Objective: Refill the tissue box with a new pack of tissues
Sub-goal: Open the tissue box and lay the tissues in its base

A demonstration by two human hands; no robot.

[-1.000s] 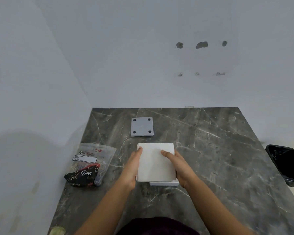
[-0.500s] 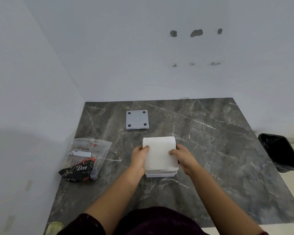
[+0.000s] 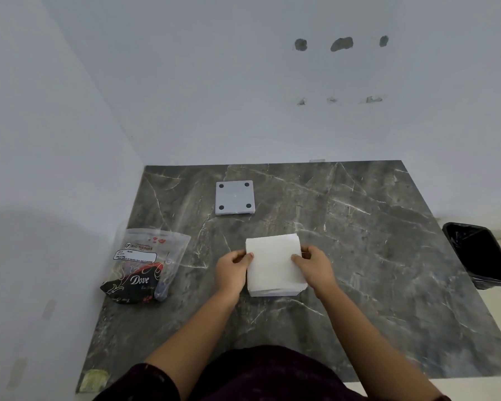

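A white stack of tissues (image 3: 272, 263) sits in the middle of the dark marble table (image 3: 373, 256), filling a white tissue box whose lower rim (image 3: 275, 293) shows beneath it. My left hand (image 3: 233, 269) grips the stack's left side, thumb on top. On the right side my right hand (image 3: 313, 266) grips it the same way. A square grey box base (image 3: 235, 197) with dark round feet lies upside down farther back. The plastic tissue pack wrapper (image 3: 145, 264), printed "Dove", lies at the left.
White walls close the table's far side and left side. A black bin (image 3: 480, 254) stands on the floor past the table's right edge. A pale scrap (image 3: 94, 379) lies at the near left corner.
My hands slid from lying flat on the stack's top to gripping its two sides. The camera view shifted slightly; the stack stays over the box.
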